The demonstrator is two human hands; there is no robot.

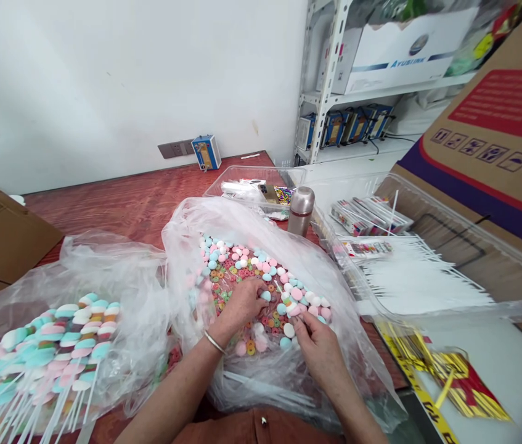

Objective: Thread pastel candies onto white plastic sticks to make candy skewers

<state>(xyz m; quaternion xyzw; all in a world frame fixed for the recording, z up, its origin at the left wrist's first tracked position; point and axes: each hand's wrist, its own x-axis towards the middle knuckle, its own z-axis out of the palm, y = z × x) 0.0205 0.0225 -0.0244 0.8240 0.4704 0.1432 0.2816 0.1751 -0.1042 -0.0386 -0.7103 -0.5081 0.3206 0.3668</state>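
Reddish wood table (pixel 126 203) below white wall (pixel 103 74); left hand (pixel 242 305), right hand (pixel 318 348) curled among candies (pixel 242 259), grasp unclear.

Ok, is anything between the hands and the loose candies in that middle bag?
Nothing visible. The left hand and right hand are both inside the open plastic bag, with their fingers directly on the loose candies.

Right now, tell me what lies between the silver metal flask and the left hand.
Head view: loose pastel round candies and coloured ring sweets, inside the clear plastic bag, between flask and left hand.
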